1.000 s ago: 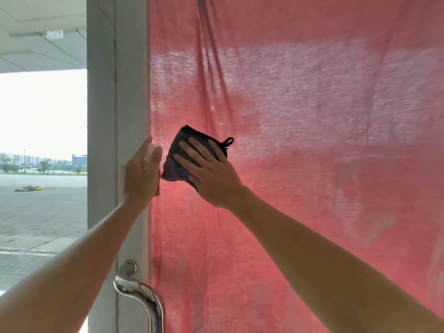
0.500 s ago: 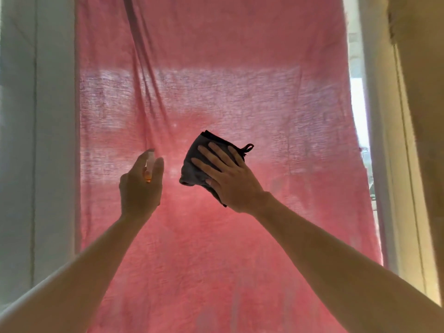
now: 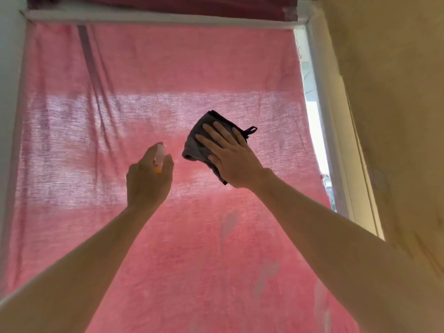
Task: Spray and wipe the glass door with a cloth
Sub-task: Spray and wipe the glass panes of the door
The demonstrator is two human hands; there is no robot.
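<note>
The glass door (image 3: 168, 236) fills the view, with a pink-red curtain hanging behind the pane. My right hand (image 3: 230, 157) presses a dark grey cloth (image 3: 199, 138) flat against the glass, fingers straight and spread over it. A small hanging loop sticks out at the cloth's right corner. My left hand (image 3: 149, 179), just left of the cloth, grips a small clear spray bottle (image 3: 159, 155). Its nozzle points up at the glass and most of the bottle is hidden in my fist.
A white door frame (image 3: 324, 116) runs down the right side and across the top. A yellowish wall (image 3: 396, 116) stands on the right. A pale frame edge (image 3: 9, 116) borders the left. A narrow bright strip of uncovered glass shows beside the right frame.
The view has swung right and up, away from the door handle and the outdoor scene. Both hands have risen higher on the pane, the cloth sliding to the right.
</note>
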